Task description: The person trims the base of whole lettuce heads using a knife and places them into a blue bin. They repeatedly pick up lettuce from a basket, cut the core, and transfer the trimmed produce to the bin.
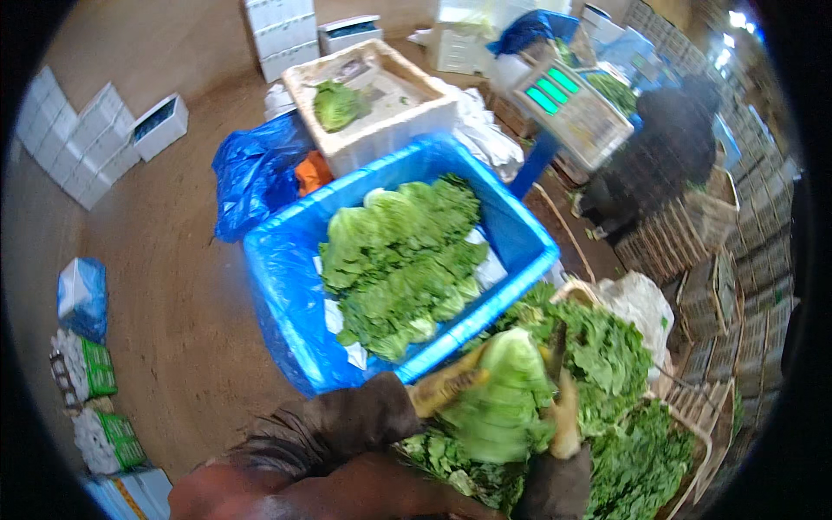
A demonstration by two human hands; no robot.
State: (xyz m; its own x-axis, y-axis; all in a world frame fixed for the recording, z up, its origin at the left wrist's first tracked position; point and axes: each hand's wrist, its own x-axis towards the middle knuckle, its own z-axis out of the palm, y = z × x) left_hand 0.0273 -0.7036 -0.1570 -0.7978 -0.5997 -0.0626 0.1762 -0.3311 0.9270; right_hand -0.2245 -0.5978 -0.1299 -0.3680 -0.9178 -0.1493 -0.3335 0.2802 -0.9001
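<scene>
My left hand [450,389], in a yellow glove that bears dark writing, grips a head of leafy lettuce [510,396] from its left side. The head is held upright and is blurred in its lower part. On its other side, my right hand [564,419] is closed around a knife whose dark blade [558,348] points away from me; its fingers are close to the leaves. Beyond my left hand stands a crate lined with blue plastic film [279,286]. Rows of lettuce heads [403,260] lie inside it, with white paper showing at their edges.
Loose lettuce [604,370] is heaped under and right of my hands. Behind the blue-lined crate, a white foam box [390,136] holds one head. A scale display [552,91] shows green bars. Someone in dark clothing [656,156] bends at right, near stacked wooden crates [663,234]. White boxes [97,143] stand left.
</scene>
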